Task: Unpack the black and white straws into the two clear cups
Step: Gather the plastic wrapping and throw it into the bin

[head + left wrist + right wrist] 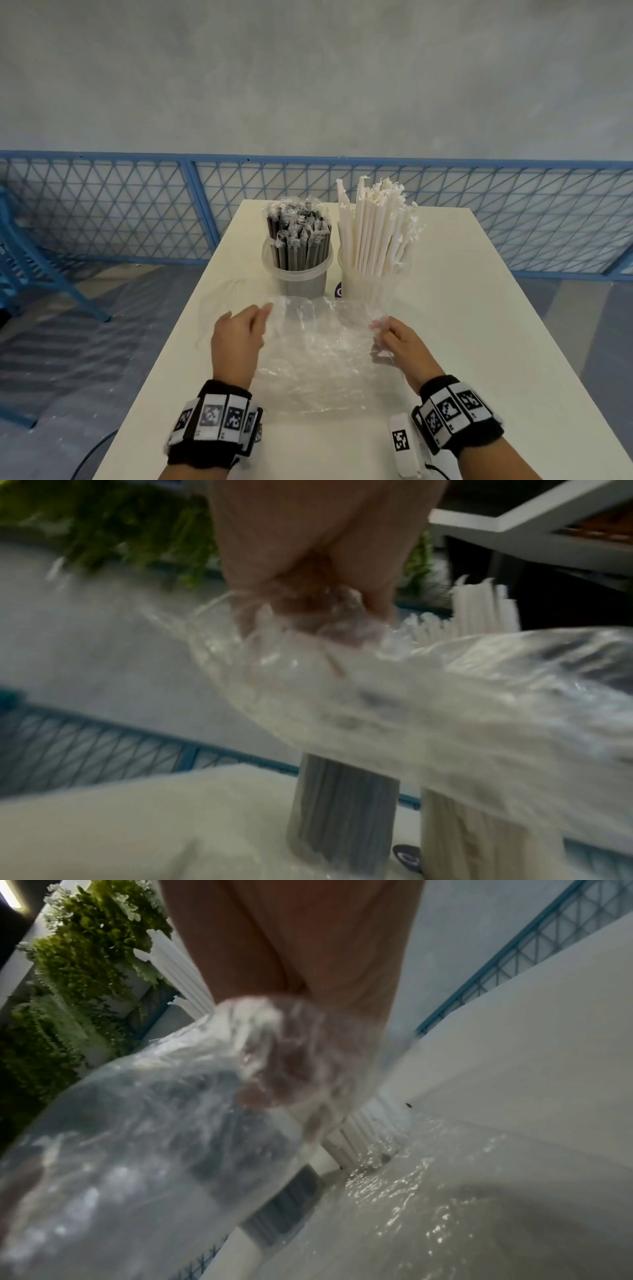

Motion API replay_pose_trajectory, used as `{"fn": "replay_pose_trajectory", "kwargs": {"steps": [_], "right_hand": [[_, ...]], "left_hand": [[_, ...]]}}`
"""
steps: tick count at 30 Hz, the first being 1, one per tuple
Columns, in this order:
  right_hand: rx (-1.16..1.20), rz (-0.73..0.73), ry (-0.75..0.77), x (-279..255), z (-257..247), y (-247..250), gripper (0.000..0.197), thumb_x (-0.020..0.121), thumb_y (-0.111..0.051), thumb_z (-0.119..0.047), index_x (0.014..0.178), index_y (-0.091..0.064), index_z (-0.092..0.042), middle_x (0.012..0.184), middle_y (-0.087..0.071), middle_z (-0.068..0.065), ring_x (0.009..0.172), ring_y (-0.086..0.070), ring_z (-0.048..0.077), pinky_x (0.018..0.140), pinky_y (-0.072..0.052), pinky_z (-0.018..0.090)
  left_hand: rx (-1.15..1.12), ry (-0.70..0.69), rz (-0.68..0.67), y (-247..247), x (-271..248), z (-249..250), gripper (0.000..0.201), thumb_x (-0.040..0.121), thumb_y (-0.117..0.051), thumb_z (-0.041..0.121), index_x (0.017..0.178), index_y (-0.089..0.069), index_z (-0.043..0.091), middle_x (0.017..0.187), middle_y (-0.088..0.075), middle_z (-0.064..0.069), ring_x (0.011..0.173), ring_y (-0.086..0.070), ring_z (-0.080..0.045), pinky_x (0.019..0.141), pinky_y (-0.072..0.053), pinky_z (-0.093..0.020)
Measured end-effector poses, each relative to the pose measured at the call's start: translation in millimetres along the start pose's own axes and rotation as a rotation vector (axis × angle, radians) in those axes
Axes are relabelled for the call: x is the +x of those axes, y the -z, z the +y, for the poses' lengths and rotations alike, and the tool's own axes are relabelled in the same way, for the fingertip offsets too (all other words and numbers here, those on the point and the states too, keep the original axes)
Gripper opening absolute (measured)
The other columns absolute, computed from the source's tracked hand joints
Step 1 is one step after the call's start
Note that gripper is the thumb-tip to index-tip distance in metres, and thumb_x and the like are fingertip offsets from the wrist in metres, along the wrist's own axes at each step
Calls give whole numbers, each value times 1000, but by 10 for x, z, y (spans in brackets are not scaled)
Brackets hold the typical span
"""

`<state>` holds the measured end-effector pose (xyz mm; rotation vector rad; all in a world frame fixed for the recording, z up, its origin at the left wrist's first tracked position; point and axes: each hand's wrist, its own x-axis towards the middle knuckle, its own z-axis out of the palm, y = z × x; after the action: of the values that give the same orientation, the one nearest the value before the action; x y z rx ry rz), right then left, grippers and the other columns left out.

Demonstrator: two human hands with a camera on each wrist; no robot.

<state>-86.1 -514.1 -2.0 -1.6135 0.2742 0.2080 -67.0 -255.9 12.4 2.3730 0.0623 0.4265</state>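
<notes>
Left hand [236, 337] pinches left edge of clear plastic bag [322, 353], fingers curled into film. Right hand [399, 342] pinches right edge likewise; bag stretched between both, low over white table [479, 308], looks empty. Beyond bag: black straws [298, 240] upright in left clear cup [297, 277], white straws [373, 233] upright in right clear cup [370, 284], cups just beside each other. Judgement: unpacking seems done; only wrapper left to clear.

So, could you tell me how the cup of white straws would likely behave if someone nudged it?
The cup of white straws probably tips easily: its straws stand far above the rim and splay rightward. It likely feels light, holding only thin paper-wrapped straws. On the smooth white table it may slide first, perhaps bumping the cup of black straws close beside it.
</notes>
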Motion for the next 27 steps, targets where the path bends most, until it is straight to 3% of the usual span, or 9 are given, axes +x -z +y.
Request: {"fn": "replay_pose_trajectory", "kwargs": {"steps": [2, 5, 7, 10, 13, 16, 20, 24, 27], "right_hand": [[8, 122, -1, 32, 34, 92, 24, 93, -38, -1, 92, -57, -14, 72, -51, 3, 67, -55, 18, 68, -49, 31], [-323, 383, 70, 73, 121, 218, 23, 94, -46, -13, 116, -51, -11, 93, -56, 5, 94, -57, 28, 83, -43, 34], [-515, 524, 287, 44, 72, 163, 42, 91, -55, -22, 129, -43, -10, 117, -51, 7, 113, -49, 26, 98, -38, 39], [-797, 199, 536, -99, -56, -153, 55, 90, -50, -41, 139, -31, -25, 139, -40, -2, 130, -36, 17, 108, -26, 44], [-1241, -32, 317, -111, 233, -440, 71, 86, -23, -63, 144, 12, -39, 152, -30, -1, 137, -35, 29, 97, -37, 62], [-1403, -253, 17, 15, 588, -430, 87, 85, -25, -67, 118, 50, -40, 141, 47, -2, 139, 21, 38, 106, -9, 69], [-1369, -462, -198, 29, 680, -291, 93, 81, -41, -69, 137, 27, -41, 139, 47, -10, 134, 36, 34, 105, -1, 72], [-1367, -511, -247, 24, 689, -165, 93, 76, -38, -76, 138, 24, -44, 144, 41, -16, 136, 35, 26, 99, -1, 78], [-1369, -508, -249, 26, 681, -113, 98, 75, -39, -77, 138, 25, -42, 144, 42, -14, 136, 36, 26, 100, 0, 77]], "left_hand": [[-70, 161, 51, 40, 36, -97, 55, 95, -40, 46, 56, -49, 8, 44, -50, -5, 52, -53, -31, 60, -43, -35], [-84, 231, 22, 44, 34, -226, 45, 98, -43, 29, 58, -51, 12, 47, -54, -6, 45, -51, -24, 54, -45, -32], [-141, 248, -57, -26, 13, -260, 31, 99, -42, 23, 74, -56, 11, 52, -59, -7, 35, -47, -18, 43, -42, -21], [-207, 253, -118, -159, -25, -268, 14, 97, -43, 16, 94, -56, 14, 55, -63, -7, 26, -42, -9, 36, -38, -17], [-198, 279, -157, -303, -48, -280, 13, 97, -42, 15, 96, -55, 15, 53, -62, -6, 30, -42, -15, 36, -39, -20], [-151, 287, -180, -395, -66, -299, 17, 98, -39, 16, 94, -55, 16, 47, -57, -5, 37, -44, -20, 42, -39, -25], [-66, 326, -191, -469, -70, -395, 19, 97, -38, 15, 94, -56, 9, 50, -57, -11, 42, -50, -23, 49, -40, -29], [98, 327, -191, -440, -12, -526, 17, 97, -41, 12, 89, -49, 0, 80, -66, -28, 79, -63, -41, 71, -45, -41], [427, 169, -121, -384, 27, -429, 28, 75, -71, 6, 97, -54, 4, 90, -67, -16, 75, -64, -33, 75, -46, -44]]}}
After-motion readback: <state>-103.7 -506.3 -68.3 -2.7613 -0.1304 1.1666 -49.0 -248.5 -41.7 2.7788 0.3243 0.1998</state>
